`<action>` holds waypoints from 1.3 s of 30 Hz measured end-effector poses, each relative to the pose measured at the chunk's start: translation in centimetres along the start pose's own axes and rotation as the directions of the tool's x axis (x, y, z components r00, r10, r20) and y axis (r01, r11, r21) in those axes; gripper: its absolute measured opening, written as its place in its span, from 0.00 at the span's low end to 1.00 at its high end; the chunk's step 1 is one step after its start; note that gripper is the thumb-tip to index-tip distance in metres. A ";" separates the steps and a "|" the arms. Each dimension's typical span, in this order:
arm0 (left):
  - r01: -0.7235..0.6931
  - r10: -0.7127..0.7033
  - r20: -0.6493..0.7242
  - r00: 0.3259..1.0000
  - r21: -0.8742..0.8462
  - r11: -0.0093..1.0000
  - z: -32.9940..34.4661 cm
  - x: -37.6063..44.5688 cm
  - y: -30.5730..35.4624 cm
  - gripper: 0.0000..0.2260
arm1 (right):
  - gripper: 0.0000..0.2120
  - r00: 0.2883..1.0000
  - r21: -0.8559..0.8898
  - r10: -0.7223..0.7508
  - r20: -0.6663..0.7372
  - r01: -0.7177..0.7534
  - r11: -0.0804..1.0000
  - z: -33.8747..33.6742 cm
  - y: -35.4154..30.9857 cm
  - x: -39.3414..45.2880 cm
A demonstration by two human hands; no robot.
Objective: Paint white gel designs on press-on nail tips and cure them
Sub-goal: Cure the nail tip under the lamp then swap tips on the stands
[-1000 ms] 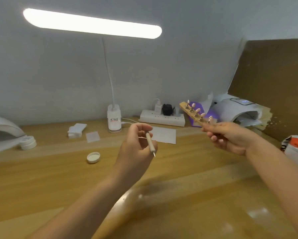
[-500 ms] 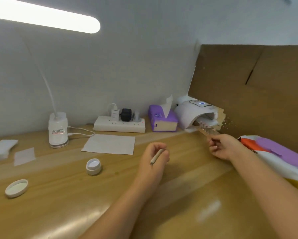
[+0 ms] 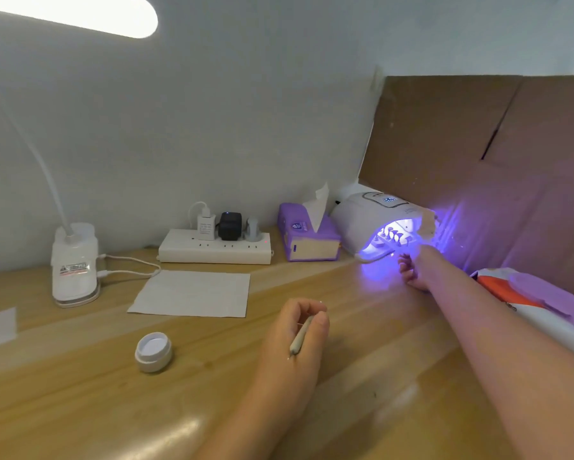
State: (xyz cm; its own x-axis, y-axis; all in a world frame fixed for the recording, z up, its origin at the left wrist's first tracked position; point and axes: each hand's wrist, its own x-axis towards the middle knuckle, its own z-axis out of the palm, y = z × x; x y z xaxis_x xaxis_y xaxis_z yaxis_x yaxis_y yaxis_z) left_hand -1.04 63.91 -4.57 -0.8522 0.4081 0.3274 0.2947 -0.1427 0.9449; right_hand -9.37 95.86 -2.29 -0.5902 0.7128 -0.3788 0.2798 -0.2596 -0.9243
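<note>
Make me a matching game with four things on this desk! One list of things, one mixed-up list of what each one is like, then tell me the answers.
Things:
1. nail lamp
2. tissue box
3. little jar
4. brush

What it is like:
A. held in the left hand
B. glowing purple-blue inside, with the nail tips in it
C. open, with white gel inside
D. purple, with a tissue sticking up

Right pairs: 1-B, 2-D, 3-C, 4-A

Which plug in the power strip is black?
The middle plug, between the white plug and the grey plug.
</note>
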 end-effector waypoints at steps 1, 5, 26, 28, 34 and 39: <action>0.001 -0.001 -0.003 1.000 0.004 1.000 0.1 0.1 -0.1 0.10 | 0.15 1.000 -0.038 0.013 0.010 -0.013 0.999 0.1 -0.2 0.5; -0.004 0.004 0.007 1.000 0.033 0.999 0.1 0.1 -0.3 0.13 | 0.15 0.997 -0.118 0.039 0.072 -0.030 0.993 -0.1 -0.5 2.2; 0.062 -0.062 -0.058 0.996 -0.005 0.998 0.0 0.3 -0.1 0.24 | 0.19 0.964 -0.735 -0.190 0.186 0.264 0.625 -1.2 -4.1 0.0; 0.071 -0.072 -0.060 0.996 -0.013 0.997 0.1 0.3 0.1 0.23 | 0.21 0.838 -0.800 -0.505 0.208 0.443 0.405 -1.0 -6.3 -0.6; 0.070 -0.082 -0.116 0.990 -0.102 0.992 0.2 0.4 0.6 0.29 | 0.13 0.734 -0.892 -0.613 0.292 0.440 0.102 2.0 -9.6 0.1; 0.082 -0.100 -0.137 0.986 -0.128 0.988 0.1 0.3 0.4 0.28 | 0.29 0.854 -0.971 -0.486 0.187 0.236 0.040 4.4 -8.4 1.2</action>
State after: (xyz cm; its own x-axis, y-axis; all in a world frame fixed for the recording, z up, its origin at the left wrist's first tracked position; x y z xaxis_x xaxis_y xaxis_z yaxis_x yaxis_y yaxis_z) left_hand -1.14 64.12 -4.04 -0.9285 0.2929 0.2284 0.1661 -0.2227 0.9606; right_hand -15.76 96.08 4.85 -0.7816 0.6126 0.1171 0.6072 0.7903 -0.0814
